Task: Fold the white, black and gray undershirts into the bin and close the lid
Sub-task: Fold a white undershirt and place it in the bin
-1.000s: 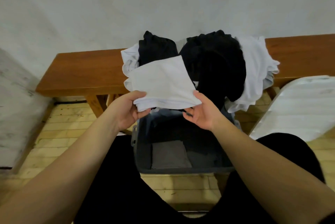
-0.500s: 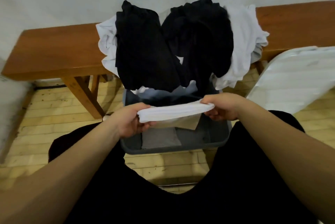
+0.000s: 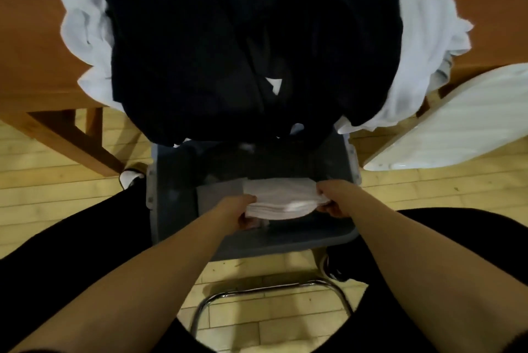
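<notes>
Since a second ago the folded white undershirt [image 3: 281, 198] has gone from held up in front of the pile to down inside the gray bin [image 3: 285, 244]; view tilted down with it. We read this as placement nearly done, release next, though we can't tell if it's resting on the bottom yet

Left hand [image 3: 238, 211] pinches the shirt's left edge, fingers curled under, thumb on top. Right hand [image 3: 333, 198] grips the right edge the same way. Neither has let go

Bin contents: a folded gray undershirt [image 3: 218, 189] flat on the bottom at left, the white one coming in beside it and partly over its right edge. Rest of the bin floor looks bare from here, far end hidden by hanging cloth

Not in the bin: black undershirts [image 3: 200, 46] and more white ones [image 3: 423, 46] piled on the wooden bench [image 3: 31, 38], draping over the bin's far rim. White lid [image 3: 457, 124] leans off to the right, bin open

So several folds left, then the lid
</notes>
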Demonstrator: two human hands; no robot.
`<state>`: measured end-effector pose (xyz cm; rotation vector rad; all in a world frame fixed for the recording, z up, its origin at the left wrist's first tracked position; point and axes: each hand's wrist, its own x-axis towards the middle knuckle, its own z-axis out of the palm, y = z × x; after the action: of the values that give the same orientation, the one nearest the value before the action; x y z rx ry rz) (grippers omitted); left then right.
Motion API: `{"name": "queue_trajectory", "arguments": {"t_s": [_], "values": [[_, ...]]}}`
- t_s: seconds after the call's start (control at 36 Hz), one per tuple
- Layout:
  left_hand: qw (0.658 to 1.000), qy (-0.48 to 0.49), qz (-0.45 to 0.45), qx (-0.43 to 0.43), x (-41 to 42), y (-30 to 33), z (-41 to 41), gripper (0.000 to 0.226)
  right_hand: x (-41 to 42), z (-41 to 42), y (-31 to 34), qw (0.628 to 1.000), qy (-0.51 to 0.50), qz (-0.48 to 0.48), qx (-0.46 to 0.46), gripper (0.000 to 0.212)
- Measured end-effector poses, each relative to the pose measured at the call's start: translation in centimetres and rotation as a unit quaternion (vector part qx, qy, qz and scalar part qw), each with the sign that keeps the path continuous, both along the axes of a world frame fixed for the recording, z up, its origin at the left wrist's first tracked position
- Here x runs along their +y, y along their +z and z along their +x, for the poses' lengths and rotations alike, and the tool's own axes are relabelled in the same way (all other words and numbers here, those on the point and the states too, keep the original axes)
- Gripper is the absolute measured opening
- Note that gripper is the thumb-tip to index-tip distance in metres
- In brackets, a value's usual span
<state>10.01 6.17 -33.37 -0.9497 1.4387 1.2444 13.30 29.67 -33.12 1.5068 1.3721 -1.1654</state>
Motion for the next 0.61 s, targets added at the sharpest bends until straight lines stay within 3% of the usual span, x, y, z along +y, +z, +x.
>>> {"name": "queue_trajectory", "arguments": {"t_s": [0.17, 0.25, 0.31, 0.33, 0.47, 0.53, 0.61], "values": [[0.998, -0.050, -0.034, -0.008, 1.3, -6.0, -1.6, 0.035, 0.4, -1.3, -5.8, 0.998, 0.013, 0.012, -0.064, 0.024], [0.997, -0.055, -0.032, -0.034, 2.2, -8.3, -2.3, 0.038, 0.7, -1.0, -8.1, 0.998, 0.040, 0.029, -0.042, 0.034], [0.996, -0.079, -0.037, -0.019, 2.8, -9.4, -2.8, 0.036, 0.8, -1.1, -9.4, 0.996, 0.051, 0.067, 0.032, 0.035], [0.995, -0.093, -0.042, 0.001, 3.0, -9.9, -3.1, 0.036, 0.9, -1.1, -9.9, 0.991, 0.073, 0.086, 0.072, 0.036], [0.992, -0.091, -0.043, 0.071, 3.1, -13.0, -4.1, 0.051, 0.5, -1.4, -11.9, 0.937, 0.269, 0.206, 0.087, 0.034], [0.993, -0.090, -0.043, 0.063, 3.0, -14.2, -4.1, 0.050, 0.0, -1.2, -12.5, 0.934, 0.275, 0.211, 0.089, 0.028], [0.992, -0.116, -0.041, 0.034, 2.7, -16.0, -3.9, 0.045, -0.7, -1.1, -13.8, 0.964, 0.188, 0.180, 0.056, 0.023]]}}
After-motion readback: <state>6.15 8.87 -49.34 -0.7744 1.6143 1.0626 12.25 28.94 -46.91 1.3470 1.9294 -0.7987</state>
